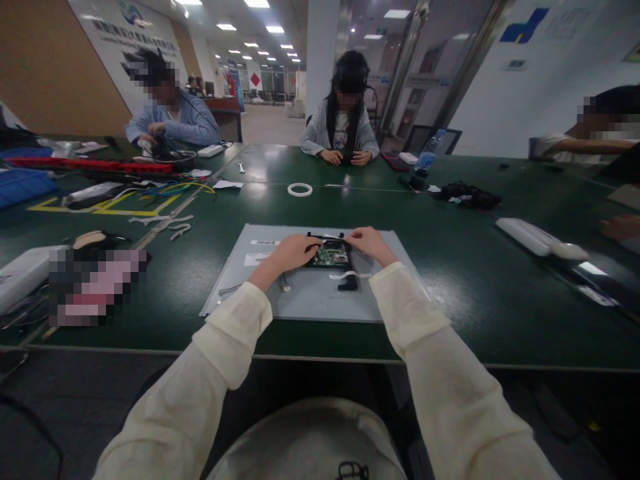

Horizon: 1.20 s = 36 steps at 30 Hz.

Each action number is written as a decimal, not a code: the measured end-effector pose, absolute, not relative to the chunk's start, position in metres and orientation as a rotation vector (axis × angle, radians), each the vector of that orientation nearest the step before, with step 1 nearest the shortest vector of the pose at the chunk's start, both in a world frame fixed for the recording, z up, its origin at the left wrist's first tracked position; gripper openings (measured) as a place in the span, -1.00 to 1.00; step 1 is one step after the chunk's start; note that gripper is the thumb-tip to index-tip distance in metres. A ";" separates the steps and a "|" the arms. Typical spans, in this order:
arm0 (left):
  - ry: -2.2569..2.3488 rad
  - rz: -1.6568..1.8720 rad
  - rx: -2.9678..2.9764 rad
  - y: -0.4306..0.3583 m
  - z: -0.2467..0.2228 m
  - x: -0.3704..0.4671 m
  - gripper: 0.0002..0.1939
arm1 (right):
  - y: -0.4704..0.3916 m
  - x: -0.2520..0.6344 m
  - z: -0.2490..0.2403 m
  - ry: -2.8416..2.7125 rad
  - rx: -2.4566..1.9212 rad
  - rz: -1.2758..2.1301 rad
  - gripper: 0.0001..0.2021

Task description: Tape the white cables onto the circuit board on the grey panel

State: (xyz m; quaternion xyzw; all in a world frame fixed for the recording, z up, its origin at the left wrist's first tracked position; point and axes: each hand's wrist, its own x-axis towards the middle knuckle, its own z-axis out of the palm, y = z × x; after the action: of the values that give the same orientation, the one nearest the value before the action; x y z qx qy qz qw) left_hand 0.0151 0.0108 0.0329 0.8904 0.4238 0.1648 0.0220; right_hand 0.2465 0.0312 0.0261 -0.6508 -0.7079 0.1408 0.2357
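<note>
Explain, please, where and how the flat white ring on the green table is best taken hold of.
Probably by the near part of the white ring's band, from above: it lies flat on the green table with an open centre, so fingers could pinch the band from inside and outside.

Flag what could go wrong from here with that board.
Left hand and right hand work close over the exposed board: a fingertip could press or scrape components.
The loose white strip beside it might snag on the right hand.
If the board slips, it could scuff the panel beneath.
</note>
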 end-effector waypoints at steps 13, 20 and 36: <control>1.169 0.476 2.728 0.014 0.033 0.011 -0.57 | 0.019 0.224 0.040 -1.961 -1.408 0.013 -0.79; 1.175 0.514 2.787 0.016 0.025 0.016 -0.57 | 0.004 0.201 0.039 -2.060 -1.180 -0.032 -0.67; 1.314 0.743 2.880 0.016 0.044 0.002 -0.69 | -0.033 0.173 0.054 -2.285 -0.635 -0.036 -0.77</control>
State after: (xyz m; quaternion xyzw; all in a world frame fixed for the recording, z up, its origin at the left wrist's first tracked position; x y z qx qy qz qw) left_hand 0.0023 0.0157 0.0436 0.8845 0.4034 0.2281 -0.0549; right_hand 0.1729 -0.0330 0.0541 -0.2481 -0.8930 -0.0139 0.3753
